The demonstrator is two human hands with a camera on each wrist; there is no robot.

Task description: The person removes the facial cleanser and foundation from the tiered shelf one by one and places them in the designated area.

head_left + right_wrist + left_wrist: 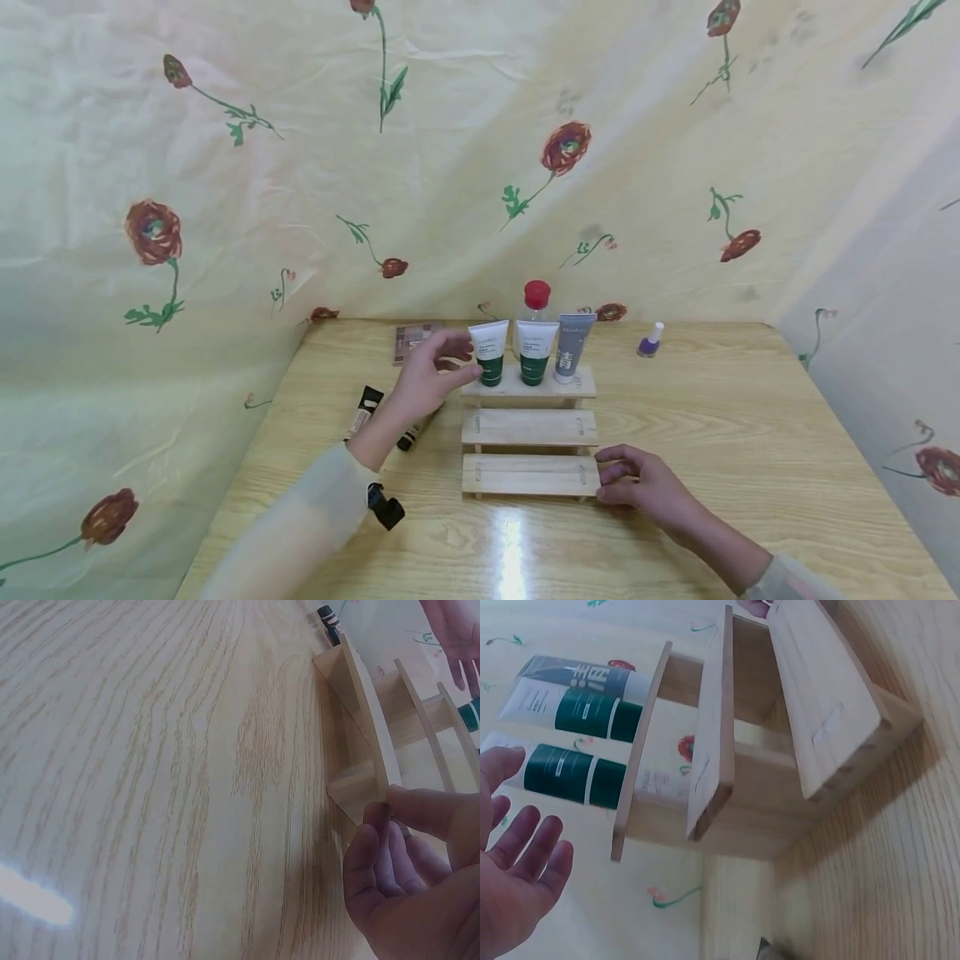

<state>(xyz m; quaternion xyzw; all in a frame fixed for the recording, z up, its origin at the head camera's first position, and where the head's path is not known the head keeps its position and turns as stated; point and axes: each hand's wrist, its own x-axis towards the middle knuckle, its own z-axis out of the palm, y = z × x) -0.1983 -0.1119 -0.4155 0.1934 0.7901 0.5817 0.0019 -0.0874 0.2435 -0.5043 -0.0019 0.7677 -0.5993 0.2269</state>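
Note:
A three-step wooden rack (529, 427) stands on the table. On its top step, two white-and-green tubes (534, 354) (600, 714) and a grey-blue tube (573, 350) stand in a row, caps down. My left hand (438, 371) is beside the leftmost white-and-green tube (490, 354), fingers spread and loosely bent; in the left wrist view a fingertip overlaps the tube's upper end, and I cannot tell whether it touches. With thumb and fingers, my right hand (637, 482) pinches the right end of the rack's lowest board (367, 712). The middle and lowest steps carry nothing.
Behind the tubes stands a clear bottle with a red cap (537, 293). A flat checkered case (414, 340) lies at the back left, and dark tubes (366, 408) lie left of the rack. A purple nail polish bottle (650, 342) stands at the back right.

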